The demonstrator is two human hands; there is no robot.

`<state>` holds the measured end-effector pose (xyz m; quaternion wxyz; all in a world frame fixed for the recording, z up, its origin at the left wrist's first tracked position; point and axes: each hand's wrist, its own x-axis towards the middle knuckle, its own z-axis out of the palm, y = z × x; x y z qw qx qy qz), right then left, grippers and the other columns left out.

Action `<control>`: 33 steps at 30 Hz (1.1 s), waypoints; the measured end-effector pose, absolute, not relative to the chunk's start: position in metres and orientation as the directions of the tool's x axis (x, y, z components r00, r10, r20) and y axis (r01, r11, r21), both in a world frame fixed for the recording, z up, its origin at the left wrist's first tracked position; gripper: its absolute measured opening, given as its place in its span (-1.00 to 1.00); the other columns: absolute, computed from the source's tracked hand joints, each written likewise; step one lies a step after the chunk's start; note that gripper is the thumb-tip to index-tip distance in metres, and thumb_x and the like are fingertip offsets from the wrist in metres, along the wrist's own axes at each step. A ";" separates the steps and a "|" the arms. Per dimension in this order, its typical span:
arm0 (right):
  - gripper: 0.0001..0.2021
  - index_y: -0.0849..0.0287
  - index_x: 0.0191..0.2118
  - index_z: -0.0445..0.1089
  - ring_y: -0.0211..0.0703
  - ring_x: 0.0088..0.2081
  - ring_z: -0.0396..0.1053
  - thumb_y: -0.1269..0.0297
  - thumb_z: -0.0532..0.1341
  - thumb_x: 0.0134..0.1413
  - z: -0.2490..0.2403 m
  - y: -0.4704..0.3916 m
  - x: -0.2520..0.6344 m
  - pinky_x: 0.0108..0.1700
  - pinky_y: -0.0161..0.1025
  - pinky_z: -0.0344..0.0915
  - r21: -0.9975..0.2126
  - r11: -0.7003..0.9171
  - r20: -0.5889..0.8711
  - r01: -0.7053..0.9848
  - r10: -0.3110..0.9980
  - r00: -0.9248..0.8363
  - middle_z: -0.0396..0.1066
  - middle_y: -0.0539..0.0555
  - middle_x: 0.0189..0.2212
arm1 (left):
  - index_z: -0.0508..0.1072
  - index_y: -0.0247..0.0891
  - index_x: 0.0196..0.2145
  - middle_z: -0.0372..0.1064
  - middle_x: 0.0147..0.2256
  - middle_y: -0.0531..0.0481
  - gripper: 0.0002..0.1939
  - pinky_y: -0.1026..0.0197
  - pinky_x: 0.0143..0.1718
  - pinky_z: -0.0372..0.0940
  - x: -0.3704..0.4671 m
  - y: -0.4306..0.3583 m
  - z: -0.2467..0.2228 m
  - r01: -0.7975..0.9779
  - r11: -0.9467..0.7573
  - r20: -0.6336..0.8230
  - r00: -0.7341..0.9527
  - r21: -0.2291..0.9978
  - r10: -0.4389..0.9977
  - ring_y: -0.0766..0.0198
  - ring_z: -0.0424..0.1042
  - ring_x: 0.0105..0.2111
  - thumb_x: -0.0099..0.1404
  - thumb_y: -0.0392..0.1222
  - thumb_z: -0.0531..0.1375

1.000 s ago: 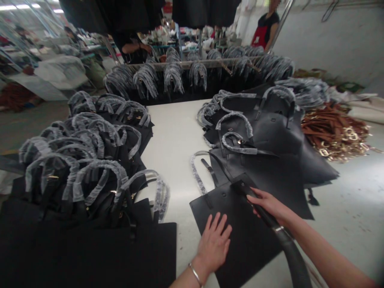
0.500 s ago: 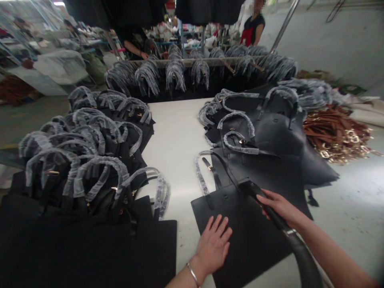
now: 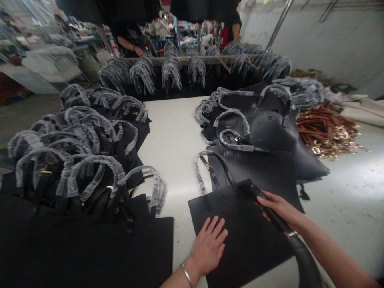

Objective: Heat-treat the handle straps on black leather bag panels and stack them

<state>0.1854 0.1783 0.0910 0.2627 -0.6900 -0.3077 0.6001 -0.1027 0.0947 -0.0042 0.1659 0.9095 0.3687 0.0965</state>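
Note:
A flat black leather bag lies on the white table in front of me, its wrapped handle pointing away. My left hand rests flat on the bag's near left part, fingers spread, a thin bracelet on the wrist. My right hand is closed around a black hose nozzle, whose tip touches the bag's upper edge. The thick black hose runs back along my right forearm.
Many black bags with foam-wrapped handles crowd the left side. Another pile of black bags lies behind the one I touch. Brown straps with gold buckles are heaped at the right. More bags hang on a rail; other people stand behind it.
The view has shifted slightly. My left hand slid a little toward the bag's near left edge. My right hand keeps hold of the nozzle at the bag's top.

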 end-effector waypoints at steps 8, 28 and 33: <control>-0.43 0.12 0.13 0.25 -0.32 -0.63 0.32 0.13 0.33 -0.02 0.092 0.156 0.200 -0.64 -0.37 0.26 -0.703 -0.696 -0.692 0.147 0.717 0.083 0.41 -0.01 -0.41 | 0.22 -0.07 0.19 -0.11 0.32 0.09 -0.58 0.01 0.31 -0.16 -0.108 0.088 -0.001 0.623 -0.689 0.053 0.726 0.370 0.686 0.16 -0.17 0.32 0.40 -0.07 0.02; -0.29 0.16 0.22 0.21 -0.28 -0.63 0.30 0.04 0.30 -0.05 0.085 0.151 0.148 -0.61 -0.35 0.23 -0.686 -0.669 -0.720 0.286 0.681 -0.134 0.32 -0.11 -0.59 | 0.25 -0.14 0.16 -0.07 0.31 0.03 -0.59 0.00 0.30 -0.20 -0.102 0.088 0.004 0.587 -0.705 0.028 0.760 0.397 0.649 0.13 -0.15 0.31 0.41 -0.06 -0.01; -0.30 0.20 0.26 0.14 -0.26 -0.63 0.30 0.05 0.24 0.02 0.083 0.167 0.127 -0.57 -0.34 0.24 -0.738 -0.599 -0.628 0.311 0.778 0.008 0.31 -0.12 -0.66 | 0.24 -0.14 0.17 -0.07 0.31 0.05 -0.59 0.01 0.30 -0.18 -0.103 0.087 0.005 0.594 -0.693 0.020 0.753 0.407 0.657 0.15 -0.15 0.31 0.43 -0.06 -0.04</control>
